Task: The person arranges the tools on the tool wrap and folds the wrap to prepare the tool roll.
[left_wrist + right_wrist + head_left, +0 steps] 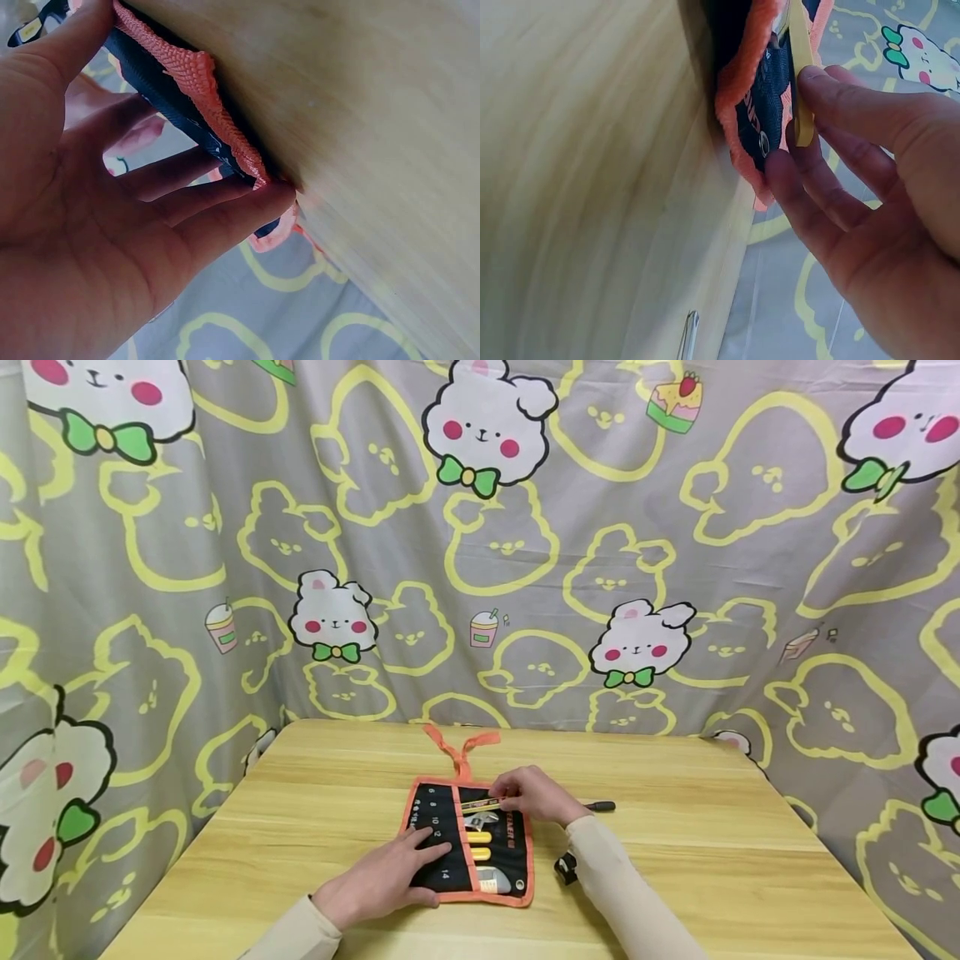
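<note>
Orange-edged black cloth, the tool roll point(467, 843) lies unrolled near the middle of the table point(675, 860), its orange tie point(459, 747) trailing toward the far edge. The left hand point(382, 881) rests flat on the roll's left half, fingers straight and a little spread, pressing the fabric down beside the printed size numbers. The right hand point(536, 795) is at the roll's upper right, its fingers curled round a yellow tool point(480, 806) that lies across the top pockets; the right wrist view shows thumb and forefinger pinching the yellow tool point(801, 82) against the cloth.

The roll looks soft and limp, so it would likely bunch or slide unless held flat, as the left hand does; the woven border point(202, 90) seems the firmest place to grip. The tool looks stiff, slim and light, probably smooth, and is best taken by its handle near the middle.

The pockets hold little: two short yellow-handled pieces point(478, 845) sit in the right half, and a pale grey piece point(495, 882) shows near the bottom edge. The numbered pockets on the left look empty, though the hand covers part of them.

A black pen-like thing point(600, 807) lies on the table just right of the right hand, and a small black object point(566, 868) sits by the right forearm.
</note>
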`<state>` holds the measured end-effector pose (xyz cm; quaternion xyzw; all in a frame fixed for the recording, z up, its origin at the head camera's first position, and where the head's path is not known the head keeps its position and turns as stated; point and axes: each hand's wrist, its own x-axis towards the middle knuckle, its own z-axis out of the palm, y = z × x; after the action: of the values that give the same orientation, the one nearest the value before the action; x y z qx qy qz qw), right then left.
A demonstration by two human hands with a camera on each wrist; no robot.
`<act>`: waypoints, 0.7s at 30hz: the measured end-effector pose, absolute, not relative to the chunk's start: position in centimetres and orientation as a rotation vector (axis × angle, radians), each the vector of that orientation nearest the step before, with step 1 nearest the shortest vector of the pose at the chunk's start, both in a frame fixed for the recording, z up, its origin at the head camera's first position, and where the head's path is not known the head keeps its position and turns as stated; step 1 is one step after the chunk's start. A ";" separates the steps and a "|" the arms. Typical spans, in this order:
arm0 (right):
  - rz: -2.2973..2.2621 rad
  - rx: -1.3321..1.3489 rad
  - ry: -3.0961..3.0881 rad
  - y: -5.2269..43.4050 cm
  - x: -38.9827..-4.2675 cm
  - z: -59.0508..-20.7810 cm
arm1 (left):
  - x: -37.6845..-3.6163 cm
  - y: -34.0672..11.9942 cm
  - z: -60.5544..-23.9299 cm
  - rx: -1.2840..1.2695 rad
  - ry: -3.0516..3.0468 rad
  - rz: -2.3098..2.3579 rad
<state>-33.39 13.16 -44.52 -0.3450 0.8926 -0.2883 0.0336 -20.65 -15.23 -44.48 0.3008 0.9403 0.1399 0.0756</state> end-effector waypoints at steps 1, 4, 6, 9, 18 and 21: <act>-0.876 -1.069 2.750 13.1 -33.4 -44.5 | -20.6 -15.2 -44.5 0.899 2.820 0.420; -0.875 -1.067 2.753 12.9 -33.6 -44.5 | -20.6 -15.2 -44.4 0.888 2.820 0.422; -0.886 -1.049 2.750 12.8 -33.7 -44.6 | -20.6 -15.2 -44.4 0.881 2.821 0.419; -0.916 -1.004 2.732 12.6 -33.9 -44.9 | -20.6 -15.1 -44.4 0.875 2.820 0.416; -0.934 -0.947 2.739 12.1 -33.7 -45.3 | -20.6 -15.1 -44.5 0.874 2.820 0.409; -0.914 -0.928 2.745 11.9 -33.5 -45.4 | -20.6 -15.1 -44.5 0.873 2.821 0.403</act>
<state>-33.54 11.92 -45.42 -0.3050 0.9022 -0.3006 0.0515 -20.63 -15.14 -44.50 0.2920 0.9435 0.1346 0.0806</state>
